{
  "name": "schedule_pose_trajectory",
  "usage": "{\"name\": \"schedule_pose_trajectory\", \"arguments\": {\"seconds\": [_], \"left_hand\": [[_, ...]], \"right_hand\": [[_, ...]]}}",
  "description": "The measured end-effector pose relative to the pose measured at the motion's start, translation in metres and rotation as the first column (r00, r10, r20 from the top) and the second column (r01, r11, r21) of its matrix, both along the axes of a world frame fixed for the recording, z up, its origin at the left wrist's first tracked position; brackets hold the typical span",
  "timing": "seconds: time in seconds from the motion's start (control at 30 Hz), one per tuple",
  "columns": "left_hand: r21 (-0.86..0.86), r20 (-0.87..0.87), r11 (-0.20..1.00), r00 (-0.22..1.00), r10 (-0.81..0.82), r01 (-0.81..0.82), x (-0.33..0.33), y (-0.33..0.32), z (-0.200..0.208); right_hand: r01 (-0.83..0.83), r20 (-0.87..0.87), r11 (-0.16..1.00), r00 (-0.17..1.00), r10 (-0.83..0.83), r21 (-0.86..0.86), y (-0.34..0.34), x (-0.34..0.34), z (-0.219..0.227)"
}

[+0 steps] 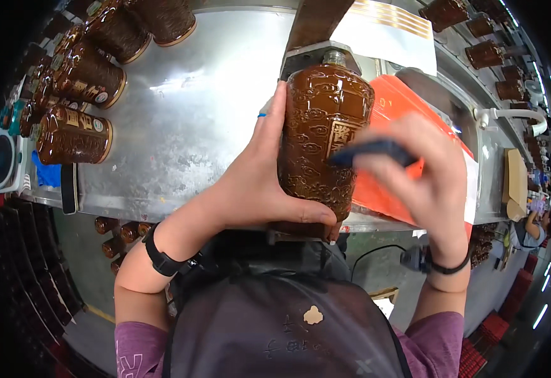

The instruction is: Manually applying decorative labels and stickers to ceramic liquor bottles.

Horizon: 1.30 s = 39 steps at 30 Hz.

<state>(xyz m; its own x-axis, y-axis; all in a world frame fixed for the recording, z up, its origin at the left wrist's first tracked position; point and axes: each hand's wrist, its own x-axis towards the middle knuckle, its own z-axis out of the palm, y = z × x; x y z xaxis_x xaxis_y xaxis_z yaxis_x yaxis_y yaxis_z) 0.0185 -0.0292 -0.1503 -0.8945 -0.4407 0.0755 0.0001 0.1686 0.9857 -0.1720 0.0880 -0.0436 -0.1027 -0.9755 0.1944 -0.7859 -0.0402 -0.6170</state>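
A brown glazed ceramic bottle [323,129] with relief patterns and a gold panel stands upright at the front edge of a metal worktable [193,120]. My left hand [260,183] wraps around its left side and base. My right hand [414,170] holds a dark blue pen-like tool [370,151] against the bottle's gold panel; the hand is motion-blurred. An orange-red sheet or box [392,107] lies behind the bottle to the right.
Several similar brown bottles [77,135] lie on their sides at the table's left, more stand at the far right [486,53]. A small white fan-like device [1,160] sits at the left edge. A brown-and-white box [376,25] stands behind. Another person [537,223] works at right.
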Motion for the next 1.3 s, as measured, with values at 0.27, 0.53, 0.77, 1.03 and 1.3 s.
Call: {"name": "schedule_pose_trajectory", "arguments": {"seconds": [0.27, 0.53, 0.77, 1.03, 1.3], "left_hand": [[-0.034, 0.017, 0.997, 0.997, 0.071, -0.071, 0.0, 0.001, 0.01], [-0.738, -0.123, 0.651, 0.984, 0.128, -0.177, 0.01, 0.005, 0.03], [-0.899, -0.191, 0.417, 0.976, -0.104, -0.131, 0.0, 0.007, 0.038], [-0.955, -0.037, 0.296, 0.997, -0.07, -0.015, -0.011, 0.002, 0.061], [-0.961, 0.096, 0.252, 0.993, -0.071, 0.111, -0.018, -0.002, 0.058]], "right_hand": [[0.04, 0.062, 0.993, 0.998, -0.033, -0.109, -0.014, -0.009, -0.008], [0.099, -0.292, 0.936, 0.935, -0.204, -0.338, -0.012, -0.042, -0.01], [0.238, 0.015, 0.945, 0.971, -0.24, -0.225, 0.007, -0.071, -0.03], [0.58, 0.373, 0.812, 0.741, -0.559, 0.066, 0.061, -0.203, -0.038], [0.612, -0.058, 0.63, 0.738, -0.673, 0.479, 0.1, -0.317, -0.105]]}}
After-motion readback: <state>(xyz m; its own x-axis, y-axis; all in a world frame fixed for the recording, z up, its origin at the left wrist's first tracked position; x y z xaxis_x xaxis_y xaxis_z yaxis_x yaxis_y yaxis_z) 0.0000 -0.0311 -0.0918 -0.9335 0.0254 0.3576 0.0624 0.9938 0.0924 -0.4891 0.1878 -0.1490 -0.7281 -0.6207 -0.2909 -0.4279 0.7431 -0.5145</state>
